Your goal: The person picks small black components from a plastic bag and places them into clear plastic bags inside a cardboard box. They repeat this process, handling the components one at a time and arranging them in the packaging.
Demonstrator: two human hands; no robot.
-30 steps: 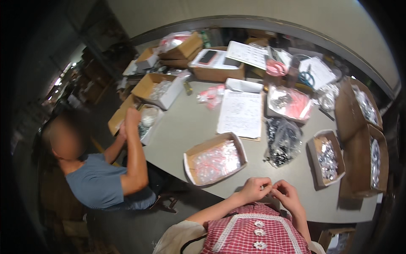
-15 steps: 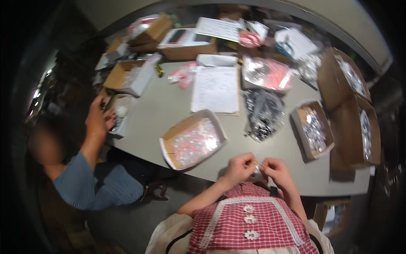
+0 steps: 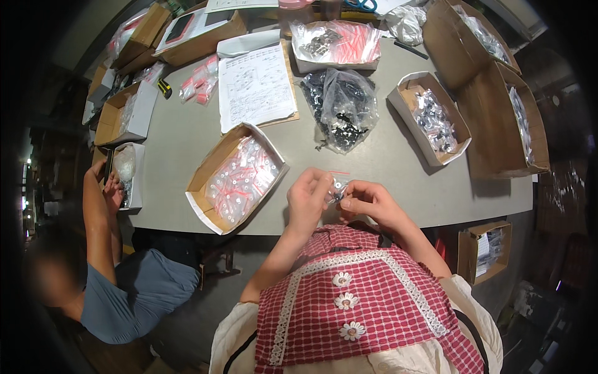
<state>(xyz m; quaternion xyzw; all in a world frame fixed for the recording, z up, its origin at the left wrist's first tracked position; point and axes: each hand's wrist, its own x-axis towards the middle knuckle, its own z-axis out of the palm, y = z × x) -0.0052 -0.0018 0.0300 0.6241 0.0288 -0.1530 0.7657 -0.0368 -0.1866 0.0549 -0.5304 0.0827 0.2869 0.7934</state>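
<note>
A small clear zip bag (image 3: 338,184) with a red strip along its top is held over the near table edge. My left hand (image 3: 308,198) pinches its left side. At its lower right are the curled fingers of my right hand (image 3: 372,202), closed on the bag. A few small round and dark parts show through the plastic. To the left stands an open cardboard box (image 3: 198,194) full of small red-striped zip bags with white round pieces. Beyond my hands lies a clear plastic bag (image 3: 352,103) of small black parts, some spilling from its mouth.
Printed sheets (image 3: 255,81) lie on a board. An open box (image 3: 406,100) of filled bags stands right, beside taller cartons (image 3: 473,118). Another box (image 3: 336,65) holds red-striped bags at the back. At the left, a person in a blue shirt (image 3: 140,287) reaches into a white box (image 3: 136,187).
My view has shifted, so the table sits higher and further left in it. The zip bag between my hands now shows more plainly, its red strip upward.
</note>
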